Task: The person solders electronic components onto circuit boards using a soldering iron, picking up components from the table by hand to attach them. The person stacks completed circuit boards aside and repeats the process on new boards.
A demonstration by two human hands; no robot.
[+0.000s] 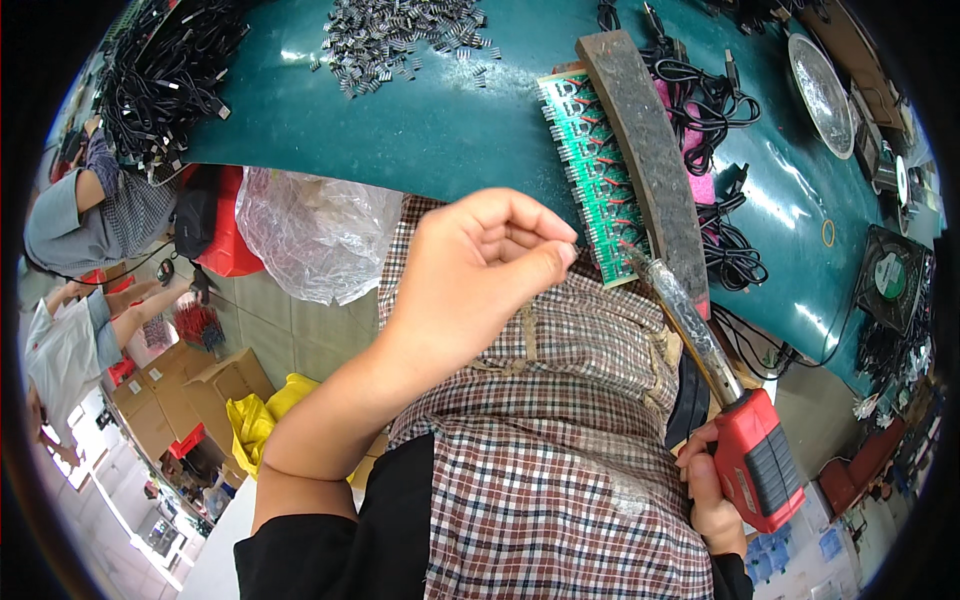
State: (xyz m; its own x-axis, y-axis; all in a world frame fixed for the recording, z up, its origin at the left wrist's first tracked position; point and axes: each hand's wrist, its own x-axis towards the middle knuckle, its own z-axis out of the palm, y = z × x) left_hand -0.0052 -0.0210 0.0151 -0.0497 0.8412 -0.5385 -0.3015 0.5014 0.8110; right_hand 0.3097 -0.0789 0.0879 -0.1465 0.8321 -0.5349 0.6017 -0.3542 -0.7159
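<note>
In the head view, the left hand (480, 260) hangs over the person's lap, just left of the near end of a green circuit-board strip (597, 190). Its fingers (515, 208) are curled in, with the thumb and index tips brought together in a pinch; anything between them is too small to tell. The right hand (715, 500), low on the right, has its fingers wrapped around the red and black handle of a soldering gun (760, 465). The gun's metal barrel slants up and to the left, and its tip is at the near end of the strip; whether it touches cannot be told.

The strip lies on the green surface (430, 140), reaching its front edge, with a row of small metal connectors along its left side and short red wires along its right. A long dark grey bar (645, 140) lies along the right side of the strip. Beyond the bar are pink foam (703, 187) and coiled black USB cables (700, 95). Loose metal connectors (385, 40) are heaped at the far side of the surface, and a large bundle of black cables (160, 85) fills the far left. To the right are a round metal dish (822, 95), a rubber band (828, 233) and a black square fan (892, 275). A clear plastic bag (320, 235) hangs by the front edge, beside the person's checked apron (560, 500).
</note>
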